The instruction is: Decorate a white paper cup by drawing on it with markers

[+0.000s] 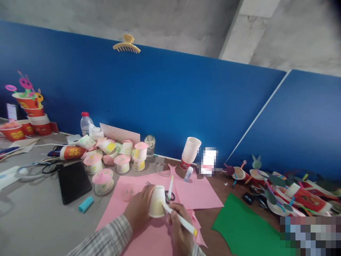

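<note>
My left hand [140,206] is closed around the left side of a white paper cup [158,195], which stands rim down over pink paper [157,241]. A yellow patch shows on the cup's side. Between the fingers of my right hand [179,222] is a white marker [182,221] with a yellow end; its tip meets the cup's right side near the patch. Just behind the cup lie a second marker [171,187] and scissors [169,196] with dark handles. A pink paper disc [128,192] is left of the cup.
Several decorated cups with pink tops [103,180] stand at left, beside a black tablet [74,182] and a teal marker [86,204]. A glue stick [188,174] and stacked cups [191,151] stand behind. Green paper [247,227] and cup crafts [301,195] lie right.
</note>
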Motion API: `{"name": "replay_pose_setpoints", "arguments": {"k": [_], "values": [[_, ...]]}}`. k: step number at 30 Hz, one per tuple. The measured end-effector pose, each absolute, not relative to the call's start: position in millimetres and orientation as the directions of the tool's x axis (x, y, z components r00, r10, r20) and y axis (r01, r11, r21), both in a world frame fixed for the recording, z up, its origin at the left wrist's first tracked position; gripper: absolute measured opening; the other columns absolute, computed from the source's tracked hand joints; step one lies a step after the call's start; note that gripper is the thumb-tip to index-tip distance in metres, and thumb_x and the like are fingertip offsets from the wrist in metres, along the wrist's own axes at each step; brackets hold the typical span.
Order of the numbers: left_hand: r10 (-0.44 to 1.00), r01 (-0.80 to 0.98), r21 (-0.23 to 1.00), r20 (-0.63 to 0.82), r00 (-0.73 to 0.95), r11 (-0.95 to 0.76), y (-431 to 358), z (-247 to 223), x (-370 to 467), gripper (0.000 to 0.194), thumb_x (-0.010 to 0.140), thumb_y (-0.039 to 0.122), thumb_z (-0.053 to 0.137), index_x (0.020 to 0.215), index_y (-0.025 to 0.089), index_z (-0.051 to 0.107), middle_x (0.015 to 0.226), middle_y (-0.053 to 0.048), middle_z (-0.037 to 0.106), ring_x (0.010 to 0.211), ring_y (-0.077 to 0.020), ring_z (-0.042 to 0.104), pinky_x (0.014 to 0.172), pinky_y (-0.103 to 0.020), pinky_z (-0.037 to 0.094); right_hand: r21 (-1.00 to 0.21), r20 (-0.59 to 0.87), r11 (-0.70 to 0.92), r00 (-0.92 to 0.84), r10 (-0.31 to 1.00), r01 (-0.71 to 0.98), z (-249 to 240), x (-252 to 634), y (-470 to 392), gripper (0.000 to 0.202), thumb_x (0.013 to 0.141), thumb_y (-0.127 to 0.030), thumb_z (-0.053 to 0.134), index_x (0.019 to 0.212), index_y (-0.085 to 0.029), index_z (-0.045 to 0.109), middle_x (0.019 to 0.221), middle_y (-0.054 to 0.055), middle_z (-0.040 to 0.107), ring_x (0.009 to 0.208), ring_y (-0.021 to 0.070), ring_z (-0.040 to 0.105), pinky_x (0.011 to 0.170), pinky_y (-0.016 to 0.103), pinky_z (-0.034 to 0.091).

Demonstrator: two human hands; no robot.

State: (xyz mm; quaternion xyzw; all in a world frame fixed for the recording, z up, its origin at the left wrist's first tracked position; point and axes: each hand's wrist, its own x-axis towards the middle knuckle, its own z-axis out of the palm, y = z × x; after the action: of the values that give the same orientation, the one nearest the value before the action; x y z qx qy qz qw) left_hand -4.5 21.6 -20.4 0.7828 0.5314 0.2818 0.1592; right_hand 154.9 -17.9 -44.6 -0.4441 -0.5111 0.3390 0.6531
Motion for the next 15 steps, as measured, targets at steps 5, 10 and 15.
{"name": "replay_pose_setpoints", "arguments": {"k": [5,10,15], "values": [[0.921,0.727,0.570,0.299,0.251,-0.383,17.8,-14.1,-1.6,0.059,0.062,0.048,0.062,0.109,0.033,0.030,0.099,0.003,0.052,0.083,-0.0180,0.058,0.070,-0.030,0.049,-0.939,0.301,0.331,0.239,0.923,-0.096,-34.9,157.3,-12.3,0.022,0.073,-0.038,0.050,0.072,-0.020,0.063,0.039,-0.007,0.047,0.025,0.0095,0.036,0.023,0.016,0.029],[0.925,0.726,0.576,0.286,0.252,-0.376,17.4,-11.7,-0.8,0.057,0.063,0.049,0.062,0.107,0.033,0.031,0.098,0.002,0.052,0.082,-0.0189,0.058,0.070,-0.032,0.049,-0.918,0.367,0.395,0.294,0.882,-0.040,-26.0,157.3,-14.4,0.024,0.073,-0.040,0.051,0.069,-0.020,0.064,0.037,-0.006,0.049,0.025,0.0108,0.038,0.022,0.016,0.030],[0.919,0.746,0.539,0.283,0.277,-0.391,19.8,-16.3,-3.4,0.059,0.064,0.049,0.060,0.110,0.032,0.029,0.102,0.002,0.051,0.084,-0.0184,0.057,0.070,-0.030,0.049,-0.918,0.382,0.398,0.271,0.884,-0.004,-40.3,155.3,-19.5,0.020,0.070,-0.037,0.055,0.070,-0.021,0.066,0.038,-0.005,0.051,0.025,0.0125,0.042,0.023,0.018,0.034]]}}
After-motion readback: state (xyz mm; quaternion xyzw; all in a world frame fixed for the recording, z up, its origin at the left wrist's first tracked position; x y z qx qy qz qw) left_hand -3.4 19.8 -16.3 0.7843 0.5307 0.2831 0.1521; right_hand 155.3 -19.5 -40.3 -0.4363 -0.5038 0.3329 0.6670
